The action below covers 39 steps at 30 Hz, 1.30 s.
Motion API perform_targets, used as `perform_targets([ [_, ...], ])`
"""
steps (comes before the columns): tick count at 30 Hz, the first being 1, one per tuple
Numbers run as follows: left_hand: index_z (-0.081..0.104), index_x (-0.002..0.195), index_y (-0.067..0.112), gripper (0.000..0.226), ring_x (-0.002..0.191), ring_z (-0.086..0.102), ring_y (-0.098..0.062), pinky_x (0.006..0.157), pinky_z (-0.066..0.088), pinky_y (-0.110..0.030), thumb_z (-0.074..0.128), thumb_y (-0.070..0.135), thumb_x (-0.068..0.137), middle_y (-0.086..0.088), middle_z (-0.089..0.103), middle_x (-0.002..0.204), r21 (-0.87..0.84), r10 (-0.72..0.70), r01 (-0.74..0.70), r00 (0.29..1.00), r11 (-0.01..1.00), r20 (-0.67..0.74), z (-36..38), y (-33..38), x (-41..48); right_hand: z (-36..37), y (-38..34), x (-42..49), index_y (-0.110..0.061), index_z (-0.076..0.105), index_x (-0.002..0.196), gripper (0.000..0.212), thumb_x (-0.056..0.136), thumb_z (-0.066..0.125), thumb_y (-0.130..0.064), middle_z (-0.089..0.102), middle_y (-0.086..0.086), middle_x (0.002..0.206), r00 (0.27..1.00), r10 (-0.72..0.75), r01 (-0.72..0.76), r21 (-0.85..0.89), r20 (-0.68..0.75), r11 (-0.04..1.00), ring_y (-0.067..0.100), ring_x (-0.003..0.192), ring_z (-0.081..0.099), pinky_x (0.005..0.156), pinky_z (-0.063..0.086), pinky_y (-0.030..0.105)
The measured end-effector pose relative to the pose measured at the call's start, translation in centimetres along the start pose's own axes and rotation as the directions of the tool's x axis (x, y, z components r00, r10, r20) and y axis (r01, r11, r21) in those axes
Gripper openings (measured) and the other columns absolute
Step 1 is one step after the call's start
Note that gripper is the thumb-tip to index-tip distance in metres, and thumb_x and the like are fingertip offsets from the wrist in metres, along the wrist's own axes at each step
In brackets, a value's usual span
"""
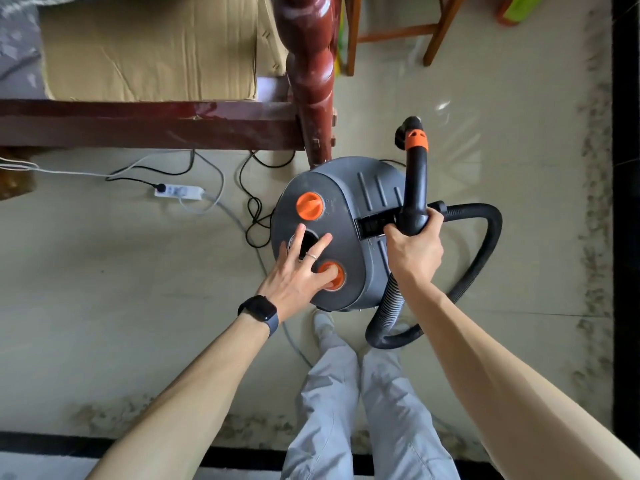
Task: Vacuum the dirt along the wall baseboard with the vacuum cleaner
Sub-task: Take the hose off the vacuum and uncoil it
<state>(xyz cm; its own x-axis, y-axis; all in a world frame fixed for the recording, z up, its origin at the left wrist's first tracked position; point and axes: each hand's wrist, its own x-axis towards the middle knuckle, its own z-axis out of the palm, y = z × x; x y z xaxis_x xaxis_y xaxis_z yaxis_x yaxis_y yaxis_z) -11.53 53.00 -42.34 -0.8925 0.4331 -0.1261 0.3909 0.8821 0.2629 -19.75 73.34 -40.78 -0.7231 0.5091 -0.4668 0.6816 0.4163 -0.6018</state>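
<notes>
A grey canister vacuum cleaner (pixel 332 233) is seen from above on the tiled floor (pixel 138 271). Its orange button (pixel 331 276) is pressed by the spread left hand (pixel 299 271), nothing being grasped. The black wand handle (pixel 414 188) is held in the closed grip of the right hand (pixel 414 251), pointing away. Dirt (pixel 594 209) is strewn along the dark baseboard (pixel 625 202), to the right, nearer that hand.

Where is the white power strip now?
In the head view, the white power strip lies on the floor left of the grey vacuum cleaner, below the dark wooden frame.
</notes>
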Motion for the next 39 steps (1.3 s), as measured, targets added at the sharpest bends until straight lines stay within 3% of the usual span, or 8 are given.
perform_targets([
  [5,0.067,0.100,0.020,0.072,0.127,0.038,-0.065,0.080,0.052,-0.069,0.005,-0.013,0.087,-0.019,0.049,0.146,0.164,0.120,-0.109,0.991,0.980,-0.055,-0.5,-0.5,-0.2,-0.2,-0.1,-0.1,-0.031,0.047,0.128,0.053,0.080,0.069,-0.032,0.069,0.001,0.108,1.000,-0.004,0.004,-0.006,0.011,1.000,0.031,0.098,0.062,0.081,0.040,0.033],
  [11,0.068,0.097,0.025,0.044,0.123,0.049,-0.058,0.068,0.058,-0.059,0.036,-0.004,0.096,-0.012,0.056,0.141,0.222,0.189,-0.175,0.981,0.959,-0.047,-1.6,-0.7,0.5,-0.3,0.0,-0.2,-0.033,0.047,0.125,0.050,0.080,0.069,-0.032,0.069,0.000,0.110,1.000,-0.024,0.024,-0.012,0.016,1.000,0.027,0.091,0.057,0.080,0.039,0.033],
  [13,0.068,0.100,0.025,0.011,0.123,0.054,-0.047,0.069,0.058,-0.055,0.067,0.031,0.090,-0.009,0.055,0.143,0.071,0.101,-0.098,0.994,0.993,-0.051,-1.9,-1.2,0.9,-0.3,0.1,-0.3,-0.035,0.046,0.123,0.050,0.080,0.069,-0.032,0.069,0.000,0.112,0.999,-0.032,0.032,-0.009,0.008,0.999,0.031,0.096,0.060,0.081,0.040,0.035],
  [15,0.062,0.114,0.024,0.037,0.116,0.060,-0.034,0.075,0.058,-0.047,0.067,0.048,0.086,-0.005,0.048,0.147,-0.097,-0.109,0.101,0.990,0.990,-0.087,-2.0,-2.1,1.9,-0.3,0.1,-0.3,-0.036,0.046,0.123,0.050,0.080,0.070,-0.032,0.069,0.000,0.114,0.999,-0.042,0.042,-0.004,0.007,0.999,0.033,0.101,0.062,0.083,0.043,0.038],
  [20,0.056,0.131,0.019,0.039,0.120,0.052,-0.027,0.094,0.045,-0.037,0.061,0.030,0.095,-0.002,0.055,0.133,-0.422,-0.539,0.463,0.839,0.779,-0.077,-3.2,-4.1,6.3,-0.2,0.0,-0.2,-0.035,0.045,0.124,0.051,0.080,0.070,-0.031,0.067,0.001,0.115,0.999,-0.048,0.048,-0.007,0.012,0.999,0.034,0.103,0.062,0.086,0.045,0.040],
  [24,0.059,0.115,0.018,0.026,0.105,0.054,-0.031,0.072,0.051,-0.042,0.057,0.008,0.092,-0.002,0.052,0.122,-0.206,-0.465,0.457,0.885,0.866,0.010,-3.5,-4.1,7.0,-0.3,0.1,0.0,-0.035,0.045,0.124,0.051,0.079,0.070,-0.032,0.066,0.002,0.118,0.998,-0.051,0.051,-0.016,0.025,0.999,0.034,0.102,0.062,0.084,0.045,0.040],
  [31,0.062,0.117,0.007,0.040,0.105,0.058,-0.031,0.052,0.056,-0.044,0.057,-0.011,0.082,-0.010,0.061,0.115,0.109,-0.048,0.037,0.994,0.993,0.103,-5.2,-6.1,7.3,-0.1,0.5,0.3,-0.037,0.044,0.120,0.050,0.078,0.070,-0.032,0.065,0.000,0.115,0.997,-0.060,0.060,-0.003,0.038,0.998,0.029,0.094,0.058,0.079,0.039,0.037],
  [39,0.062,0.112,0.004,0.039,0.096,0.062,-0.033,0.047,0.052,-0.040,0.061,-0.014,0.078,-0.013,0.060,0.116,0.088,-0.089,0.079,0.990,0.993,0.108,-6.1,-4.8,7.3,0.0,0.9,0.6,-0.034,0.046,0.123,0.051,0.079,0.071,-0.032,0.063,0.001,0.116,0.996,-0.076,0.075,0.005,0.040,0.997,0.030,0.094,0.059,0.079,0.042,0.038],
])
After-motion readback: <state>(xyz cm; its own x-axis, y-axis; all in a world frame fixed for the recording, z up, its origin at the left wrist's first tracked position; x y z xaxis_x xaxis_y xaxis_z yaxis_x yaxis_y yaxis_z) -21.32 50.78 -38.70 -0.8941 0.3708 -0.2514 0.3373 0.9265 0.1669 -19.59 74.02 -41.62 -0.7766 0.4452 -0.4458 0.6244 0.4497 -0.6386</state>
